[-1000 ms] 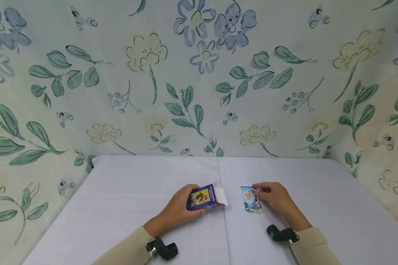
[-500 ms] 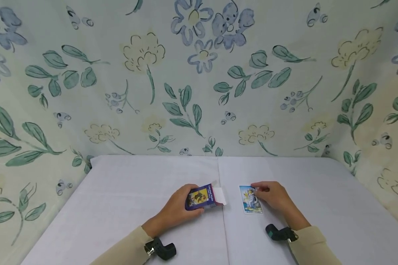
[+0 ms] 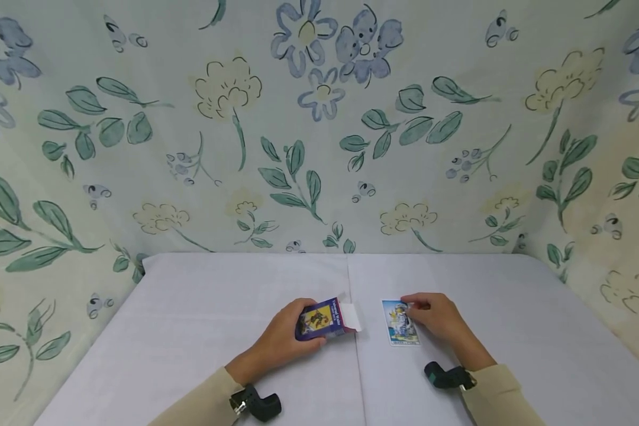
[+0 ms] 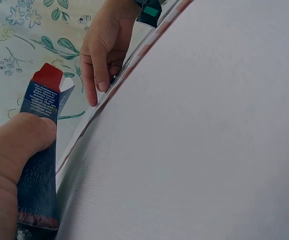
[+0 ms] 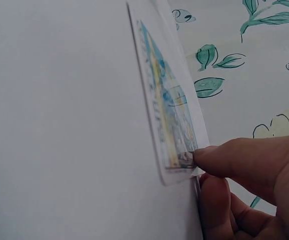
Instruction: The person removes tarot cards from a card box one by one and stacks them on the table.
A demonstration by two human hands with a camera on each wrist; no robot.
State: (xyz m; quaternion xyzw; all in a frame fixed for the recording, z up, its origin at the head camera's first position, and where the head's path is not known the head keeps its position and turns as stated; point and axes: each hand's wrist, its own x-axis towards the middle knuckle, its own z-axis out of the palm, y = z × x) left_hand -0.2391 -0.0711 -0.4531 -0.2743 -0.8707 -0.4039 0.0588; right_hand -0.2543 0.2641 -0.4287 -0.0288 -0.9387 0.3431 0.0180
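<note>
Purple box point(image 3: 317, 319) gripped by left hand point(image 3: 278, 339), right hand point(image 3: 443, 319) apparently pinching card point(image 3: 398, 327) at edge, white cloth point(image 3: 373, 361) between.

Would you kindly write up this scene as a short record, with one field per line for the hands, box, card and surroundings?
Left hand: grips the dark blue box, thumb along its near side
Box state: open, white flap out, open end toward the card; contents not visible
Right hand: pinches the card near its upper right corner
Card: picture side up, to the right of the box, apart from it
Surface: white cloth
Backdrop: floral fabric
</note>
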